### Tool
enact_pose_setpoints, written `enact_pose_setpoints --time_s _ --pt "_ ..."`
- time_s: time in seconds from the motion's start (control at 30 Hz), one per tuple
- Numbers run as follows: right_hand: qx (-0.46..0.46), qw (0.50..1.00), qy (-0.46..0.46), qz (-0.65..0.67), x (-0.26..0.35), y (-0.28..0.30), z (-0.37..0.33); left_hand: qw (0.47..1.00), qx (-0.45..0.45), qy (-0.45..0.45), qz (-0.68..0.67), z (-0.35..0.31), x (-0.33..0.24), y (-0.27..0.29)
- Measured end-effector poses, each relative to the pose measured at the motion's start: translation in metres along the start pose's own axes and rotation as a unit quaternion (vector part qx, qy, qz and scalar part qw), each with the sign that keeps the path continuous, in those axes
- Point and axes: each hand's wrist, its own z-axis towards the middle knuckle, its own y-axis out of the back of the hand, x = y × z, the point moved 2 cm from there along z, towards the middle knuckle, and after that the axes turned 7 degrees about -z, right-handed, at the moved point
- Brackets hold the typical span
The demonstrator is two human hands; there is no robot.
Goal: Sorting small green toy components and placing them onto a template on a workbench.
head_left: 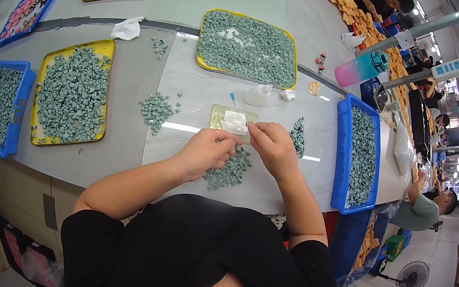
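The folded white tissue point(235, 122) lay on the small yellowish pad point(216, 118), where a careless tug at its edge might have dragged it askew; its slightly longer axis, like the pad's, seemed to run left to right, with no clear pointing end. The right hand point(273, 150) pinched close by its right edge and the left hand point(209, 151) curled near the pad, but what either grasped could not be told. A dropped left wrist might have scattered the loose green pieces point(229, 172) just beside it.

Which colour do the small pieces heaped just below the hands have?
The small pieces are grey-green; the head view shows them best.
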Motion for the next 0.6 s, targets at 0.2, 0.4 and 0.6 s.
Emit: enact_pose_setpoints --time_s 0.2,0.4,0.6 --pt "0.027 0.993 0.076 -0.082 -0.003 -0.006 0.002 1.0 -0.009 -0.022 0.005 0.001 -0.002 0.002" --pt "0.029 0.991 0.092 -0.09 -0.003 -0.012 0.002 0.998 0.007 -0.025 -0.056 0.004 -0.002 0.008" --pt "-0.039 0.981 -0.136 0.132 -0.004 -0.015 -0.002 0.996 0.015 -0.068 -0.047 0.006 -0.004 0.007"
